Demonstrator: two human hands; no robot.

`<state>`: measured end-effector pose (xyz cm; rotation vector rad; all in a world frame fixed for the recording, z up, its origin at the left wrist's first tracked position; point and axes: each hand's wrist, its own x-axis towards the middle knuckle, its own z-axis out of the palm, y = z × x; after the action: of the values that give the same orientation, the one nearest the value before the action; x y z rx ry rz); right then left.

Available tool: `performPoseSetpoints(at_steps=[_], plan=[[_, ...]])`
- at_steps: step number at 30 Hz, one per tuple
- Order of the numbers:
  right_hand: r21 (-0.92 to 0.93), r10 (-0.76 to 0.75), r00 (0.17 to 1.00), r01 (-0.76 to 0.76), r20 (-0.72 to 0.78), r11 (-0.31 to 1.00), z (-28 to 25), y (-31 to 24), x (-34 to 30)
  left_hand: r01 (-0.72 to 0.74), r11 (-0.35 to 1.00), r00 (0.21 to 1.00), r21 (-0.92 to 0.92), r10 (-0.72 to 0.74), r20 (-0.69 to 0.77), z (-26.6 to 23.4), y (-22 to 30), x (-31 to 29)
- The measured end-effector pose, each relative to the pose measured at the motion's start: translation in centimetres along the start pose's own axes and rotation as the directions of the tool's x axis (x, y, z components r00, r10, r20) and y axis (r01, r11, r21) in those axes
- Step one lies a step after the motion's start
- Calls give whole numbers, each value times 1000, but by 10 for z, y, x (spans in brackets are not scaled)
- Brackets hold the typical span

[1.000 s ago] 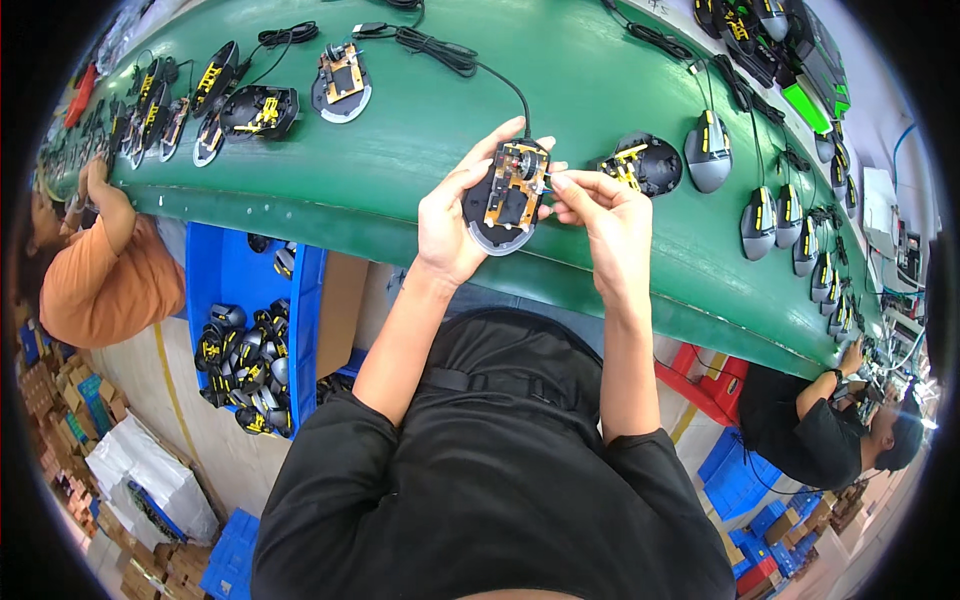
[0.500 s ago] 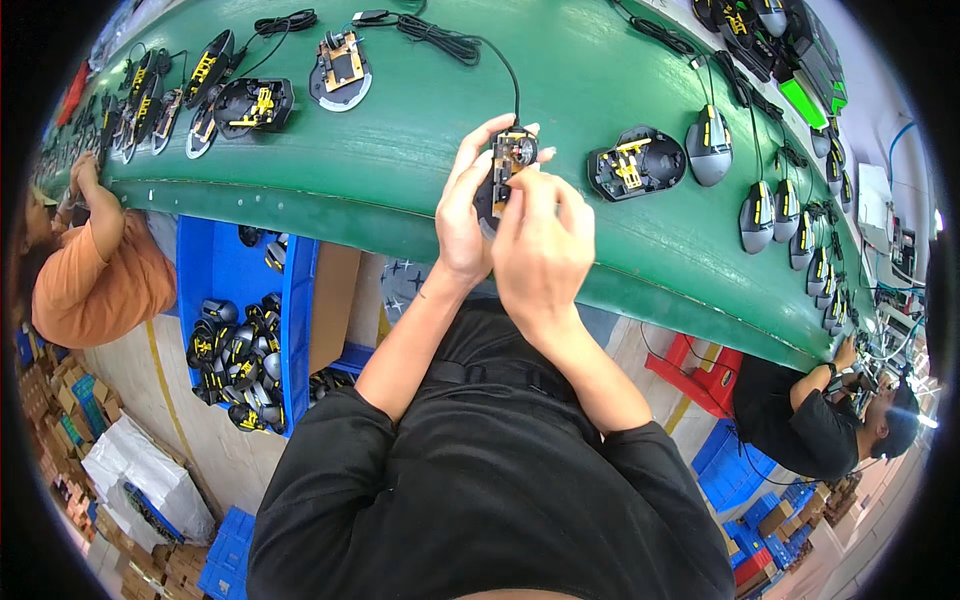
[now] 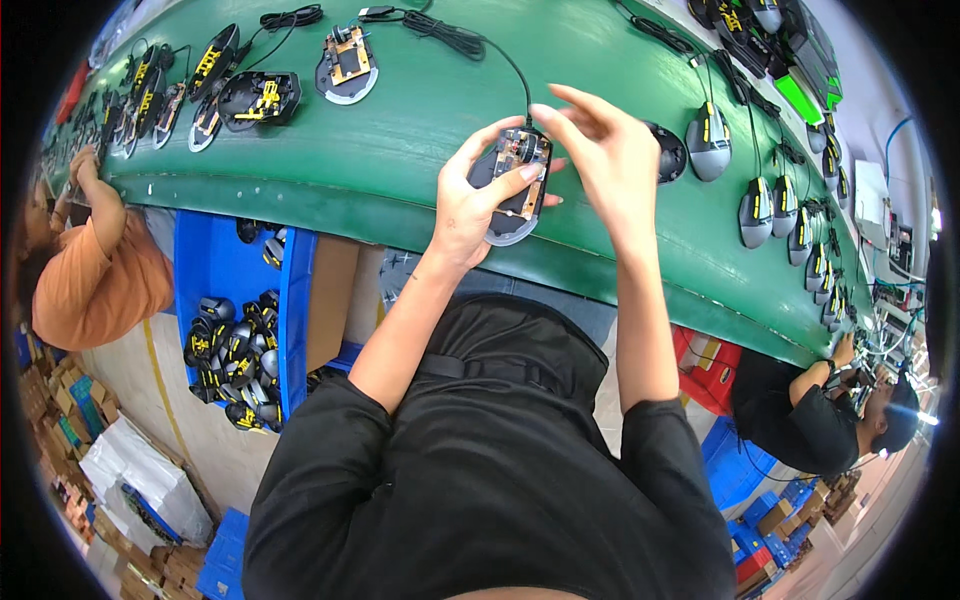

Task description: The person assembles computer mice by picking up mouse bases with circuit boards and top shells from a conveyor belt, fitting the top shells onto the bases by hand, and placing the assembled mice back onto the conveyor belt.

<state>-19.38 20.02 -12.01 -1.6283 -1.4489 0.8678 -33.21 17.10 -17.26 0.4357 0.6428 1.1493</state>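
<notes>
Fingers (image 3: 480,142) of the left hand (image 3: 460,210) are seen, in the head view, curled around an opened mouse base (image 3: 513,237), which is gripped at its sides while the thumb is laid across the brown circuit board (image 3: 520,207) mounted in it. The opened mouse base is held over the near part of the green surface (image 3: 420,120), in front of the person's body, with the board turned up and the cable end pointed away. On the right hand (image 3: 622,165) the fingers are spread, the index finger and thumb parted and raised near the black cable (image 3: 447,38); whether the cable is touched by the thumb tip cannot be told. A dark mouse shell (image 3: 672,155) is partly hidden behind the right hand, and just beside it a grey mouse (image 3: 709,150) with yellow marks is placed. Farther right, a row of similar mice (image 3: 757,215) is laid out. Toward the left, another base with a board (image 3: 348,65) and an upturned shell with yellow parts (image 3: 262,98) are set down. Below, many shells are heaped in a blue bin (image 3: 294,310)
</notes>
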Motion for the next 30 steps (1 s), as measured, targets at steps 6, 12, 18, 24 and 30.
performPoseSetpoints(at_steps=[6, 12, 18, 24, 30], plan=[[207, 102, 947, -170, 304, 963, 10, 12, 23, -155, 988, 987, 5, 155, -30, -4, -4, -6], [79, -16, 988, 3, 155, 997, 15, 20, 9, -174, 975, 984, 140, 179, -18, -9, -9, -8], [-23, -152, 988, 152, -9, 988, -2, 14, 0, -90, 996, 996, 12, 90, -16, -14, -1, -2], [-614, -314, 886, 464, 342, 638, -101, 58, -2, -37, 998, 999, -55, 37, 0, -12, 5, 0], [-473, 15, 968, 108, 249, 875, -93, 52, -8, -45, 998, 999, -45, 44, -16, -17, 10, -3]])
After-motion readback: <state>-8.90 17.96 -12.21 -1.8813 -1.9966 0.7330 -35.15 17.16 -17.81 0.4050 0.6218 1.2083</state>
